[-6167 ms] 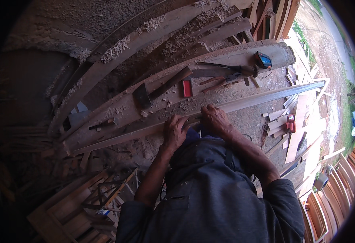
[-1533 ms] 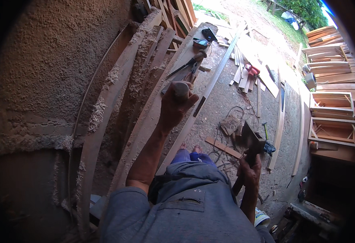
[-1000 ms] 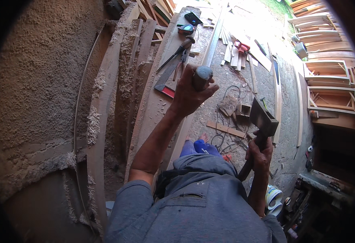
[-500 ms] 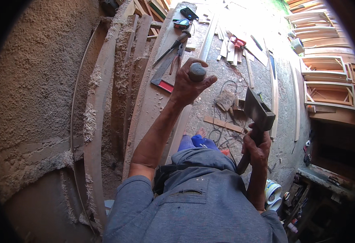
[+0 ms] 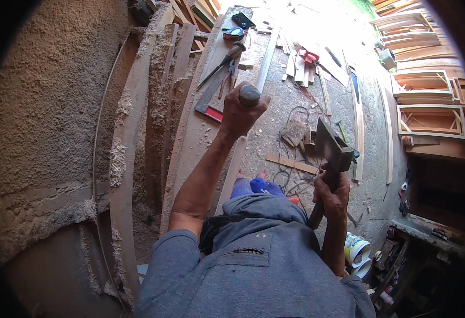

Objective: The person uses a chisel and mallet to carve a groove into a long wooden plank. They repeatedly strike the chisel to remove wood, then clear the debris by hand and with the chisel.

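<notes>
My left hand (image 5: 238, 115) is closed round a thick handle with a rounded grey end (image 5: 249, 96), above the edge of the wooden plank (image 5: 190, 153). Whatever lies below the grip is hidden by the hand. On the right, my right hand (image 5: 332, 193) grips the wooden shaft of a hammer (image 5: 334, 148). Its dark metal head is raised, with a square face at one end and a flat taper at the other. The two hands are well apart. Just beyond the left hand, pliers (image 5: 227, 79) and a square with a red panel (image 5: 209, 113) rest on the plank.
Farther along the plank lie a dark-handled tool (image 5: 227, 62), a tape measure (image 5: 233, 34) and a black box (image 5: 243, 20). Wood strips, a red tool (image 5: 309, 57) and cables (image 5: 291, 175) litter the floor. Wooden frames (image 5: 433, 121) are stacked right; white buckets (image 5: 357, 250) stand nearer.
My left hand has drawn slightly nearer and left, and its fingers have wrapped more fully round the handle. The hammer in my right hand has shifted a little left.
</notes>
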`<state>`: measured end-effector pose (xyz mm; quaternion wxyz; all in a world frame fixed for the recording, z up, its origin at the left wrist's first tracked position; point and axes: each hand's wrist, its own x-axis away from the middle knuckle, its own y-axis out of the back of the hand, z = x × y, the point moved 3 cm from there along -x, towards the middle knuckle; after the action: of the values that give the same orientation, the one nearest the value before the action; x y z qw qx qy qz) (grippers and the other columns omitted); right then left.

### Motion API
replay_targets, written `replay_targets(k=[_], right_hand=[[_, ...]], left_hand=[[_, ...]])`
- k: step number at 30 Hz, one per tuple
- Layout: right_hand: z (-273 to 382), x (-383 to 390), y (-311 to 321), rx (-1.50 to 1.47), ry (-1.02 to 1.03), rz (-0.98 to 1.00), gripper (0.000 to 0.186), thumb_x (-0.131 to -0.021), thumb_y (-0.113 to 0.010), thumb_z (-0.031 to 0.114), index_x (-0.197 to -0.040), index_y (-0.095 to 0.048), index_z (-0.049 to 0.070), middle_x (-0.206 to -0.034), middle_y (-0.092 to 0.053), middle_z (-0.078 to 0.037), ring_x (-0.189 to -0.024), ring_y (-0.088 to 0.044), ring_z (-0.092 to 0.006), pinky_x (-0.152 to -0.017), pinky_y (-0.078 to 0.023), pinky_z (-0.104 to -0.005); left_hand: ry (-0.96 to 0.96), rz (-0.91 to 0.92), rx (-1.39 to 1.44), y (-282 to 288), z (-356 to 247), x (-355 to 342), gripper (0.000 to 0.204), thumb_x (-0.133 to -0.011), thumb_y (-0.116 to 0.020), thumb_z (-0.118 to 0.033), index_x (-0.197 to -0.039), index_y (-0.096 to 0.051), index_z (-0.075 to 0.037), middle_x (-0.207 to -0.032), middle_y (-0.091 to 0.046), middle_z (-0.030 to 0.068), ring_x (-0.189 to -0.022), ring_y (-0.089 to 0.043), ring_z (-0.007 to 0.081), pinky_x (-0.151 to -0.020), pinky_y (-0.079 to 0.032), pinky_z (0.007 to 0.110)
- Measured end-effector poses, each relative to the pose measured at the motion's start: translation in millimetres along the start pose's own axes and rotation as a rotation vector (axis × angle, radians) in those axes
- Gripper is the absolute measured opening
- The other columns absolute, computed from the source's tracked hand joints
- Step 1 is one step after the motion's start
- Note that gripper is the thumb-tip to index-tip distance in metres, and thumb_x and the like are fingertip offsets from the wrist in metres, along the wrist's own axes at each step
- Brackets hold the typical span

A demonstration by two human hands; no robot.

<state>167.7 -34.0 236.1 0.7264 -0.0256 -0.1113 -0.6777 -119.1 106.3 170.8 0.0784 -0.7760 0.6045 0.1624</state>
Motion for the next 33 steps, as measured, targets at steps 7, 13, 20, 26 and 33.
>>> replay_targets(k=[7,13,20,26,33], right_hand=[[-3,0,0,-0.002,-0.006,0.012,0.04,-0.093,-0.071,0.007,-0.128,-0.054,0.001,-0.079,-0.059,-0.002,-0.055,-0.055,-0.008,-0.049,-0.047,-0.0231],[-2,-4,-4,-0.006,-0.062,0.026,0.044,-0.092,-0.074,0.005,-0.13,-0.053,0.001,-0.08,-0.06,-0.001,-0.059,-0.057,-0.0078,-0.052,-0.047,-0.0237],[19,-22,-28,0.107,-0.108,0.271,0.051,-0.09,-0.076,0.009,-0.135,-0.051,0.004,-0.088,-0.058,-0.003,-0.074,-0.06,-0.0104,-0.063,-0.052,-0.0297],[79,-51,-68,0.734,0.325,0.315,0.062,-0.089,-0.078,0.009,-0.143,-0.048,0.007,-0.117,-0.069,-0.021,-0.098,-0.072,-0.0365,-0.084,-0.057,-0.0457],[163,-55,-96,0.722,0.943,0.127,0.048,-0.091,-0.072,0.006,-0.131,-0.047,0.004,-0.098,-0.07,-0.02,-0.082,-0.075,-0.033,-0.069,-0.059,-0.0391]], left_hand=[[0.016,-0.006,0.005,1,4,-1,0.028,-0.081,-0.086,-0.016,-0.082,-0.059,-0.005,-0.071,-0.064,0.0015,-0.065,-0.06,0.0092,-0.063,-0.052,0.03],[-0.004,-0.108,-0.004,-5,-3,-1,0.029,-0.082,-0.085,-0.016,-0.082,-0.059,-0.005,-0.071,-0.064,0.0028,-0.066,-0.061,0.01,-0.063,-0.053,0.031],[0.022,-0.058,0.048,5,9,10,0.027,-0.081,-0.084,-0.013,-0.083,-0.058,-0.005,-0.07,-0.063,0.0031,-0.065,-0.061,0.0099,-0.062,-0.053,0.032],[0.017,-0.112,0.086,3,15,15,0.026,-0.079,-0.083,-0.012,-0.086,-0.06,-0.004,-0.071,-0.063,0.0047,-0.065,-0.061,0.012,-0.063,-0.053,0.033],[-0.302,-0.111,-0.199,4,21,30,0.026,-0.079,-0.083,-0.011,-0.096,-0.066,-0.003,-0.079,-0.069,0.0089,-0.072,-0.068,0.0175,-0.069,-0.056,0.035]])
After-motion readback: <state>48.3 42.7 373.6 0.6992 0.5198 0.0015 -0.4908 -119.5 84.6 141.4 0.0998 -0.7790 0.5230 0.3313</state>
